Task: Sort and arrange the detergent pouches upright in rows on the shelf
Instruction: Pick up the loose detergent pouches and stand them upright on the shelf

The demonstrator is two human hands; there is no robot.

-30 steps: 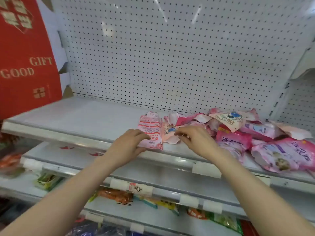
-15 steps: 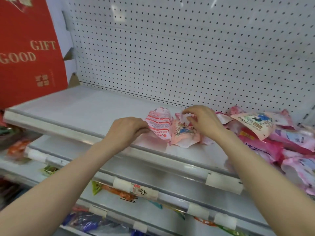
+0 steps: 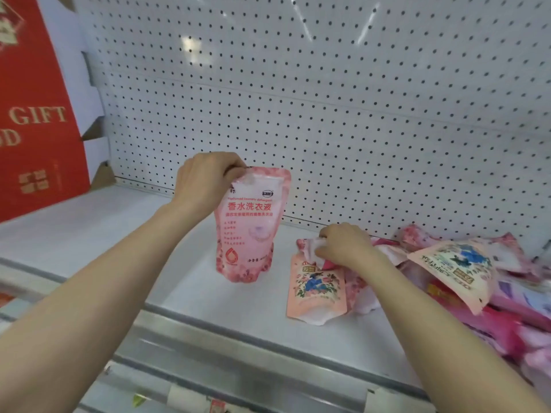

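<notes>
Left hand (image 3: pixel 205 184) up top, fingers pinched tight on the upper left corner of the pink pouch (image 3: pixel 250 226), and that pouch stands upright, label facing out, its base right at the shelf (image 3: pixel 89 231) surface, though whether it rests there or hangs just above is hard to call. Take the pink pouch as the marker. Just to its right and a touch nearer the front edge lies a peach pouch (image 3: pixel 316 289) flat on its back, blue floral print showing. Right hand (image 3: pixel 346 244) sits over the top end of that peach pouch, fingers curled shut on a crumpled white and pink pouch top (image 3: pixel 313 250); which pouch that belongs to, cannot tell. Farther right of the pink pouch, a jumbled heap of pouches (image 3: pixel 507 311), pinks and magentas lying every which way, with a cream pouch (image 3: pixel 453 271) with blue print tilted on top. Behind the pink pouch, the white pegboard (image 3: pixel 328 114) back wall. Well to its left, a red box (image 3: pixel 32 114) with gold "GIFT" lettering stands on the shelf. Below and in front of it, the grey shelf rail (image 3: pixel 238 353) with a price tag holder (image 3: pixel 384 399).
</notes>
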